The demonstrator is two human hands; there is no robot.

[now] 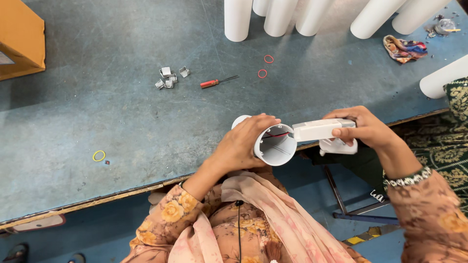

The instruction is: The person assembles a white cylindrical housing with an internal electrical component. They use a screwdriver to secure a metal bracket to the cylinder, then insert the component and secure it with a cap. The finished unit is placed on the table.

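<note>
My left hand wraps around a short white plastic cylinder, its open end turned toward me, with a red wire visible inside. My right hand grips a white rectangular box-shaped part, one end touching the cylinder's rim. A second white piece sits under my right hand's fingers. Both hands hover at the near edge of the grey-blue worktable.
Several tall white tubes stand at the table's far side, one more at right. A red-handled screwdriver, small metal clips, red rubber bands, a yellow band, a coloured rag and a cardboard box lie around.
</note>
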